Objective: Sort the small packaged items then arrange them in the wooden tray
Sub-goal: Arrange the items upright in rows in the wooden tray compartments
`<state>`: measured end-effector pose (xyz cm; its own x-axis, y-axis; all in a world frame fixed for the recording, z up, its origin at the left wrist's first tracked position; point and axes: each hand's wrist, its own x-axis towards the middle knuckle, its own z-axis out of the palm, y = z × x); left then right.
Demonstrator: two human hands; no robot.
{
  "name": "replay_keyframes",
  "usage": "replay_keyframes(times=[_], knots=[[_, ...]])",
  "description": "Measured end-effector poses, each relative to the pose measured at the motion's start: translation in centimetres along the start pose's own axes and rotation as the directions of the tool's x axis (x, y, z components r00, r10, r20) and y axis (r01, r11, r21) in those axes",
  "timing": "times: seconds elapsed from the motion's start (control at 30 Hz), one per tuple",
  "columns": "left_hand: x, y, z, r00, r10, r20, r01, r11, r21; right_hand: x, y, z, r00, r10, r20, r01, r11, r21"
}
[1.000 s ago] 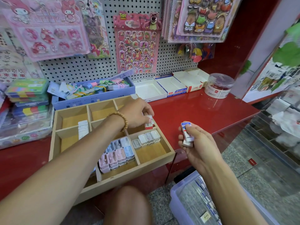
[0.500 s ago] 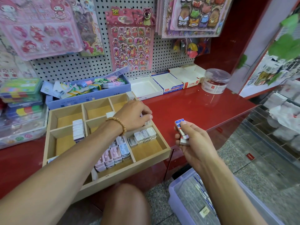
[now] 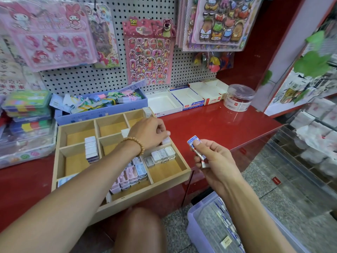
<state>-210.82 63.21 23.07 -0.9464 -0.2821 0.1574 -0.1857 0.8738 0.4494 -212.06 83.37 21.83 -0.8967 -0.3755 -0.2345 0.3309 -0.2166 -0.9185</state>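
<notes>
A wooden tray (image 3: 127, 195) with several compartments sits on the red counter. Its front compartments hold rows of small pastel packets (image 3: 132, 175) and white packets (image 3: 162, 155); a stack of white packets (image 3: 90, 149) stands further left. My left hand (image 3: 149, 133), with a bead bracelet on the wrist, hovers over the tray's right rear compartment, fingers curled on a small white packet (image 3: 165, 141) that is mostly hidden. My right hand (image 3: 212, 157) is off the tray's right side and grips a small stack of blue-and-white packets (image 3: 196, 146).
A lilac plastic bin (image 3: 209, 225) with more packets stands on the floor below my right arm. Behind the tray are a blue box of clips (image 3: 102, 105), open white cartons (image 3: 184, 99) and a clear round jar (image 3: 238, 97). A pegboard with sticker sheets rises behind.
My left hand has pushed slightly deeper into the tray's right rear compartment, hiding the packet it holds. My right hand keeps its stack at about the same spot.
</notes>
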Motion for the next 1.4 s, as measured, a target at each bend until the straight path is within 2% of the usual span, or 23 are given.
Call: replay_keyframes(times=[0.03, 0.1, 0.17, 0.2, 0.33, 0.43, 0.5, 0.6, 0.77, 0.97, 1.17, 1.3, 1.4], knots=[[-0.6, 0.4, -0.3, 1.0, 0.018, -0.016, -0.019, 0.998, -0.067, -0.2, -0.1, 0.3, 1.0, -0.001, 0.011, 0.001, 1.0, -0.004], [-2.2, 1.7, -1.0, 0.997, 0.042, 0.059, -0.021, 0.951, -0.309, -0.7, -0.1, 1.2, 0.999, -0.009, 0.041, 0.01, 1.0, -0.01], [-4.0, 2.8, -1.6, 0.984, 0.062, 0.164, 0.039, 0.835, -0.549, -1.2, -0.2, 2.0, 0.996, -0.032, 0.083, 0.033, 0.999, -0.01], [-4.7, 3.0, -1.9, 0.981, 0.065, 0.181, 0.063, 0.784, -0.618, -1.4, -0.3, 2.5, 0.994, -0.045, 0.098, 0.046, 0.999, -0.01], [-6.7, 2.4, -3.6, 0.982, 0.053, 0.182, 0.092, 0.706, -0.702, -2.2, 0.0, 4.4, 0.992, -0.04, 0.12, 0.039, 0.999, 0.014], [-7.7, 1.2, -5.5, 0.982, -0.023, 0.19, 0.158, 0.654, -0.739, -2.7, 0.2, 5.9, 0.985, 0.107, 0.135, -0.131, 0.974, 0.183], [-8.4, 0.1, -6.7, 0.982, -0.094, 0.163, 0.183, 0.666, -0.723, -3.0, 0.4, 6.8, 0.972, 0.166, 0.167, -0.2, 0.956, 0.213], [-9.5, -2.2, -8.3, 0.984, -0.149, 0.094, 0.175, 0.772, -0.611, -3.4, 1.3, 7.6, 0.975, 0.167, 0.148, -0.182, 0.979, 0.096], [-11.7, -6.4, -10.6, 0.992, -0.128, -0.024, 0.119, 0.967, -0.224, -4.1, 2.0, 8.2, 0.983, 0.128, 0.132, -0.138, 0.988, 0.07], [-12.6, -9.3, -11.2, 0.987, -0.158, -0.01, 0.159, 0.987, 0.014, -4.2, 2.1, 8.3, 0.994, 0.052, 0.096, -0.053, 0.999, 0.012], [-12.1, -10.5, -9.5, 0.989, -0.15, 0.0, 0.149, 0.986, 0.079, -4.1, 2.2, 8.3, 0.996, -0.071, 0.055, 0.074, 0.996, -0.043], [-11.7, -10.9, -8.8, 0.985, -0.173, -0.005, 0.173, 0.985, 0.009, -3.9, 2.0, 8.3, 0.993, -0.04, 0.11, 0.046, 0.998, -0.052], [-11.4, -11.2, -8.7, 0.982, -0.189, -0.01, 0.188, 0.981, -0.048, -4.1, 2.0, 8.4, 0.991, -0.02, 0.135, 0.041, 0.988, -0.151]])
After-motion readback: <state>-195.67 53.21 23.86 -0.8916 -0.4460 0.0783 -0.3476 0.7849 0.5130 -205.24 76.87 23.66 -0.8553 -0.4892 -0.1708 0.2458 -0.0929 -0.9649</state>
